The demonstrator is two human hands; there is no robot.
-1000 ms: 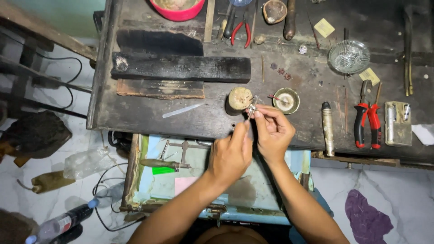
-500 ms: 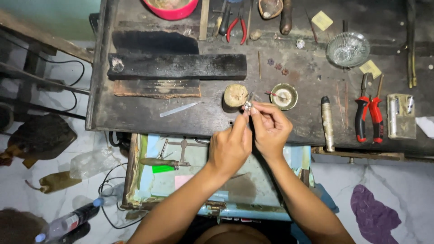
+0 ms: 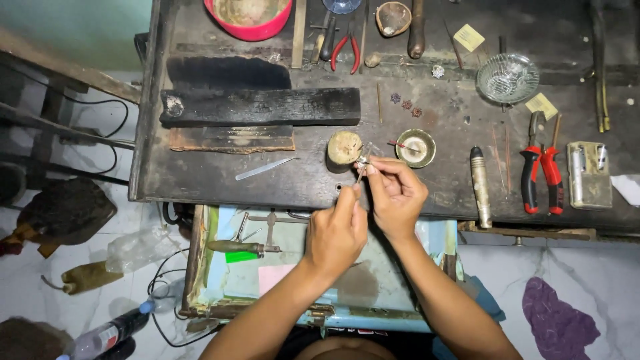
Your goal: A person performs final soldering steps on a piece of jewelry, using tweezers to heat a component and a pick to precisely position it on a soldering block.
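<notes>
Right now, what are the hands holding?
The right hand pinches a tiny metal piece at its fingertips. The left hand grips a thin tool by its lower end.

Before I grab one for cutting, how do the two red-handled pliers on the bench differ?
The far pliers are slimmer, with thin bare-looking red grips, and lie up by the red bowl. The near pliers are bulkier, with thick red-and-black grips, and lie right of the hands beside a metal box. Both lie flat, untouched, handles toward the person.
</notes>
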